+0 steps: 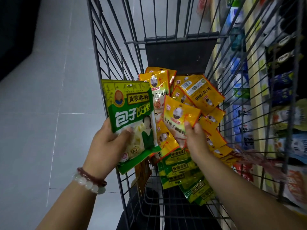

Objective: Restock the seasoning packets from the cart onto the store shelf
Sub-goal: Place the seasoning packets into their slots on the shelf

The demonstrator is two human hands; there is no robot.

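My left hand [106, 146] grips a small stack of green seasoning packets [131, 113], held upright over the left wall of the wire cart [106, 52]. Inside the cart, my right hand [196, 138] pinches the lower edge of a yellow-orange seasoning packet [181, 115], lifted a little above the pile. More yellow-orange packets [197, 90] lie heaped in the basket. Several green packets [181, 171] lie below them, nearer me. The store shelf [254, 90] runs along the right, seen through the cart's wire side.
The shelf on the right holds blue, white and dark packets behind yellow price rails. A dark child-seat flap [179, 53] hangs at the cart's far end. Grey floor tiles [49, 97] spread to the left, with a dark fixture [15, 30] at the far left.
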